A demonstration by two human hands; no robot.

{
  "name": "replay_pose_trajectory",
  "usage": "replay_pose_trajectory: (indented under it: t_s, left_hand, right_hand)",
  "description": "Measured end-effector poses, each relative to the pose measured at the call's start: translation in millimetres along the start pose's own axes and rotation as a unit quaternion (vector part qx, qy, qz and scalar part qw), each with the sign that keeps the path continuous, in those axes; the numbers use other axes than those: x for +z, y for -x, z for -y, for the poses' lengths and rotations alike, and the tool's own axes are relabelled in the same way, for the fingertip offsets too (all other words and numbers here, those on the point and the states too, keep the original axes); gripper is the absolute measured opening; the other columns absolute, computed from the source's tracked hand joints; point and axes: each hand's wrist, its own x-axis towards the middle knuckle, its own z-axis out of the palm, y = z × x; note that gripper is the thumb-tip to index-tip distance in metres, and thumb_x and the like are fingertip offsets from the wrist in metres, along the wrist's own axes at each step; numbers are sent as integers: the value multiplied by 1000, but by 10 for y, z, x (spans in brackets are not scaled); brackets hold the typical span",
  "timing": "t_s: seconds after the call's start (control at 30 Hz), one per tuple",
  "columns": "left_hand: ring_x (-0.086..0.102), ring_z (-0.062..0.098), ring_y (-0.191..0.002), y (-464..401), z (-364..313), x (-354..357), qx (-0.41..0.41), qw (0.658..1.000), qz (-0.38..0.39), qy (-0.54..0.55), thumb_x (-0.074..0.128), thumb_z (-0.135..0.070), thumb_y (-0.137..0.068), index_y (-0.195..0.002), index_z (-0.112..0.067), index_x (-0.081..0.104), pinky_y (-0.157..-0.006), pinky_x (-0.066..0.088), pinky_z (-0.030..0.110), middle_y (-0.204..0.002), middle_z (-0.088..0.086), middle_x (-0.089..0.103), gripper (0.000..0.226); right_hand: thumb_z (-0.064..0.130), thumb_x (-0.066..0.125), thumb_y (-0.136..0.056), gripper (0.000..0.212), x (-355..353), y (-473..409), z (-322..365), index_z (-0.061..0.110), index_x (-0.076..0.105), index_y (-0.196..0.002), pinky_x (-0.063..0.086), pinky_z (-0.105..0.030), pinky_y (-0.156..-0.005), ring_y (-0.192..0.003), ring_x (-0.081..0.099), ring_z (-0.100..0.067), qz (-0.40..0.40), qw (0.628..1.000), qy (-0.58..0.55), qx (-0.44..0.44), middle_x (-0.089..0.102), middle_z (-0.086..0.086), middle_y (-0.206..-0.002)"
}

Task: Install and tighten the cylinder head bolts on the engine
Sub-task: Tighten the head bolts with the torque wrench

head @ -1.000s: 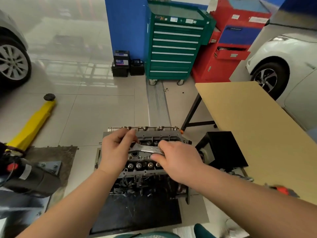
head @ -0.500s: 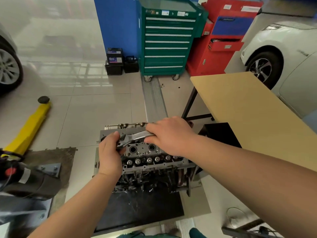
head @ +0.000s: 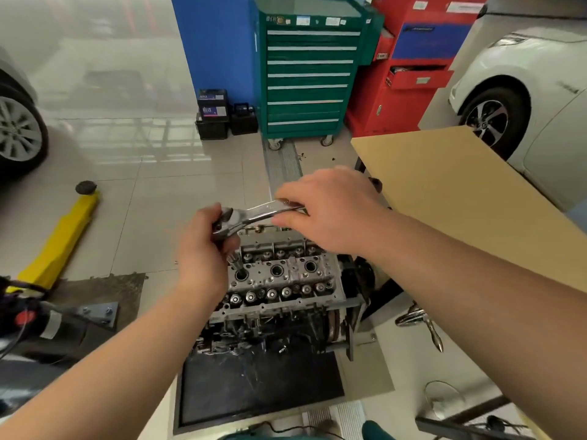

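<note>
i see the left hand gripping the head of the adjustable wrench above the engine on the floor; the right hand pinches its handle, fingers curled round it.

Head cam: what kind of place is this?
Most likely a car repair workshop: a green tool cabinet against the wall, a white car parked at right, and an engine on the floor.
</note>
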Motion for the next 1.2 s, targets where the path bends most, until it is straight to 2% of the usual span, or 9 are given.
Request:
replay_pose_trajectory:
  t_s: [0.1, 0.17, 0.3, 0.4, 0.57, 0.7, 0.9, 1.0, 1.2]
  left_hand:
    - [45, 8, -52, 73, 271, 4, -27, 999, 25, -29, 57, -30, -85, -52, -27, 68, -50, 35, 23, -61, -11, 55, 34]
    - [44, 10, -53, 104, 437, -32, -44, 996, 50, -52, 57, -31, -86, -55, -28, 68, -52, 34, 25, -62, -9, 54, 33]
    - [54, 12, -64, 127, 632, -124, -78, 992, 36, -91, 64, -43, -78, -63, -31, 72, -60, 43, 25, -73, -8, 62, 21]
    - [64, 13, -82, 89, 681, -162, -78, 990, 20, -113, 66, -51, -71, -70, -34, 77, -70, 51, 27, -83, -8, 69, 21]
    - [58, 12, -76, 48, 715, -155, -62, 990, 23, -128, 64, -51, -75, -70, -34, 75, -64, 47, 25, -80, -9, 65, 21]
    - [62, 13, -86, 104, 783, -144, -55, 988, 23, -141, 63, -53, -75, -70, -34, 73, -74, 53, 29, -82, -9, 65, 21]
    - [55, 10, -68, 151, 781, -110, -76, 991, 37, -105, 65, -47, -76, -67, -31, 71, -61, 49, 23, -76, -9, 61, 19]
    - [56, 10, -67, 152, 816, -154, -84, 990, 35, -108, 59, -37, -83, -63, -30, 72, -68, 44, 30, -73, -10, 63, 25]
    - [51, 11, -62, 60, 779, -218, -65, 992, 59, -89, 62, -42, -78, -65, -26, 66, -56, 46, 21, -73, -4, 57, 21]
  right_hand:
    - [66, 45, -97, 39, 127, 229, -107, 34, 67, -100, 28, -35, -68, -73, 54, -15, 34, 999, -21, 18, 62, 15, -77]
    - [66, 46, -97, 37, 258, 349, -176, 36, 66, -101, 35, -35, -69, -73, 55, -14, 54, 997, -36, 32, 61, 16, -77]
    - [68, 47, -97, 38, 511, 499, -253, 38, 67, -109, 47, -38, -77, -81, 61, -15, 79, 993, -71, 52, 68, 14, -86]
    - [68, 47, -96, 39, 624, 509, -274, 38, 67, -111, 45, -39, -77, -82, 61, -16, 76, 991, -93, 56, 69, 14, -86]
    - [68, 45, -93, 41, 647, 459, -342, 39, 68, -110, 32, -35, -72, -80, 58, -14, 69, 991, -104, 44, 66, 16, -83]
    - [76, 33, -86, 58, 630, 438, -429, 39, 68, -114, 34, -36, -77, -85, 60, -13, 92, 988, -118, 37, 67, 17, -87]
    - [75, 39, -90, 48, 587, 379, -485, 40, 67, -109, 36, -36, -76, -81, 58, -11, 100, 990, -98, 26, 64, 19, -82]
    - [68, 50, -94, 34, 613, 395, -439, 38, 65, -100, 35, -35, -70, -78, 55, -13, 114, 989, -88, 17, 58, 17, -76]
    - [67, 50, -96, 34, 573, 403, -409, 41, 67, -110, 33, -32, -65, -78, 55, -12, 102, 990, -100, 19, 55, 20, -76]
